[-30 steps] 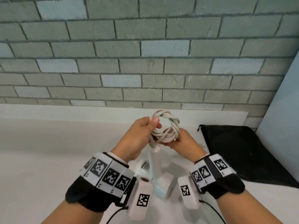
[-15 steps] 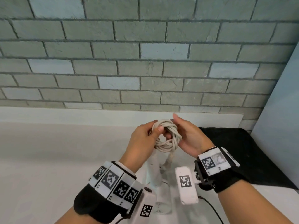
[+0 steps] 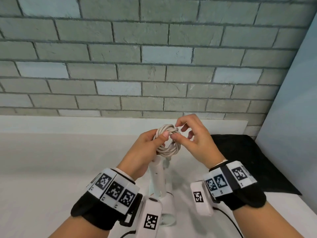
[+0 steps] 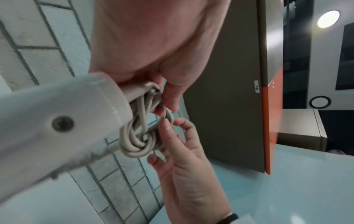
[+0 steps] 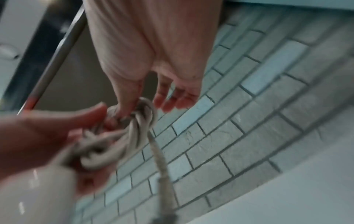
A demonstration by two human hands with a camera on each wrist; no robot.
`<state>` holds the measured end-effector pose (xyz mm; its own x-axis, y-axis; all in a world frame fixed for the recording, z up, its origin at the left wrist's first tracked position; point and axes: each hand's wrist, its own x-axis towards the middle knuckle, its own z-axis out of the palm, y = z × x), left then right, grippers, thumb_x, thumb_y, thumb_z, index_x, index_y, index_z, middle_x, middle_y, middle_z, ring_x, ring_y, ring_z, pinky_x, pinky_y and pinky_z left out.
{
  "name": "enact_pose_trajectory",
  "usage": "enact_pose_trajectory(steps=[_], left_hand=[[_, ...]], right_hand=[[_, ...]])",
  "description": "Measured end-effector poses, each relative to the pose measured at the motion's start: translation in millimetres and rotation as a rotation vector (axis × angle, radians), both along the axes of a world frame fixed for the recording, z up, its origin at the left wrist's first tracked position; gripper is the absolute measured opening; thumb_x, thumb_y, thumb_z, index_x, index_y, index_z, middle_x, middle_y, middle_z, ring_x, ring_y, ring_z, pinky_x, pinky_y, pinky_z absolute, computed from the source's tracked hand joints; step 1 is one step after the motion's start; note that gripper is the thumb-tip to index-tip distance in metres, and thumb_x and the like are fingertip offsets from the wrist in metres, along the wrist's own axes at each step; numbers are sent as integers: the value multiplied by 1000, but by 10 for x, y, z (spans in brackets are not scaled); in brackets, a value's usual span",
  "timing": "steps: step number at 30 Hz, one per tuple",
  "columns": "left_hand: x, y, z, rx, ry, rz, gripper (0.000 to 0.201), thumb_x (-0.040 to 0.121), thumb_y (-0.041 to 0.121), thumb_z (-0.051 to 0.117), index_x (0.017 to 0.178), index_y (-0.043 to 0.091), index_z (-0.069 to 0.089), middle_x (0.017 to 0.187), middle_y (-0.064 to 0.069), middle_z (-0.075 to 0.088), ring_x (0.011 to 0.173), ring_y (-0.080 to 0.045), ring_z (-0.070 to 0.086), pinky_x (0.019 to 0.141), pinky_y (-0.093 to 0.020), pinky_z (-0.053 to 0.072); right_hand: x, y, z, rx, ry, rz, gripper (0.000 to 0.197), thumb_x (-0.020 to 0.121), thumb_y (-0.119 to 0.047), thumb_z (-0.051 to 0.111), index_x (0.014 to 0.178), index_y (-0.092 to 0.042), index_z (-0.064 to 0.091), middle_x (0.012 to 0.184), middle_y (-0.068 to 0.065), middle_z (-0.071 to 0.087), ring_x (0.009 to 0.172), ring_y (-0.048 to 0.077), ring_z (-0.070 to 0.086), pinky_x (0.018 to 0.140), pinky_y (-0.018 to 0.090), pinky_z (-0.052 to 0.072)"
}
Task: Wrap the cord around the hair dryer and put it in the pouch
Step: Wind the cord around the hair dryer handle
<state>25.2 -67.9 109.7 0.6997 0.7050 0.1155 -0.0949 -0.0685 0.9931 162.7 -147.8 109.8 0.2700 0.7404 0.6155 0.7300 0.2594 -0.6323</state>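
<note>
A white hair dryer (image 3: 158, 179) hangs handle-up below my hands, its round head near the counter. Its beige cord (image 3: 169, 148) is coiled into a small ring at the handle's top. My left hand (image 3: 151, 148) grips the coil's left side, thumb pressed across the loops. My right hand (image 3: 181, 133) pinches a strand at the top right of the coil with thumb and forefinger, the other fingers spread. In the left wrist view the dryer handle (image 4: 57, 121) meets the cord coil (image 4: 141, 136). The black pouch (image 3: 243, 160) lies flat at the right.
A white counter (image 3: 51, 169) runs below a grey brick wall (image 3: 154, 57). A pale blue panel (image 3: 291, 109) stands at the right, behind the pouch. Black cables trail from my wrist cameras at the bottom edge.
My right hand rose from under the coil to its top right and now pinches a strand. The coil sank slightly and the dryer swung to hang straighter below it.
</note>
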Motion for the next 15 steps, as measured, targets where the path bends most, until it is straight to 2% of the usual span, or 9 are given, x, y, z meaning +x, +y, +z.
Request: enact_pose_trajectory(steps=[3,6,8,9,11,13,15], left_hand=[[26,-9,24,-67,-20,-30,28,92,26,49,68,14,57,63,-2,46,58,-13,45,55,-19,41],[45,-8,29,-76,-37,-16,30,92,27,49,67,13,56,63,-2,45,55,-13,45,50,-18,41],[43,0,12,-65,-42,8,30,91,29,51,66,14,58,63,-2,47,61,-17,45,58,-24,37],[38,7,1,-65,-51,14,30,91,29,52,66,15,60,65,-3,48,64,-18,45,62,-27,37],[33,15,-7,-66,-84,3,26,90,28,53,72,15,65,73,-10,51,73,-23,46,72,-32,38],[40,10,-2,-51,-100,-11,23,90,27,52,82,13,68,83,-13,51,79,-24,46,78,-36,38],[57,6,-8,-14,-93,-22,24,92,27,48,86,10,65,82,-12,53,78,-20,50,77,-30,42]], right_hand=[[3,37,-10,188,-270,-125,12,79,-19,67,89,-12,64,87,-3,47,76,-2,42,67,6,36],[-54,38,-48,257,-469,-218,8,84,-13,61,91,-9,60,83,11,51,70,10,44,61,19,43],[-87,25,-93,217,-540,-230,9,86,-12,56,90,-8,62,82,11,53,66,17,49,57,28,46],[-93,21,-107,200,-560,-232,12,86,-13,56,92,-7,65,82,10,54,67,18,50,58,29,47],[-97,20,-104,197,-601,-262,16,84,-17,57,93,-9,67,82,8,57,73,17,49,61,27,46],[-118,41,-78,212,-675,-337,13,82,-18,58,87,-11,67,79,5,59,76,16,41,61,26,40],[-166,77,-64,222,-704,-366,8,81,-14,58,80,-9,64,74,5,59,74,15,37,61,25,36]])
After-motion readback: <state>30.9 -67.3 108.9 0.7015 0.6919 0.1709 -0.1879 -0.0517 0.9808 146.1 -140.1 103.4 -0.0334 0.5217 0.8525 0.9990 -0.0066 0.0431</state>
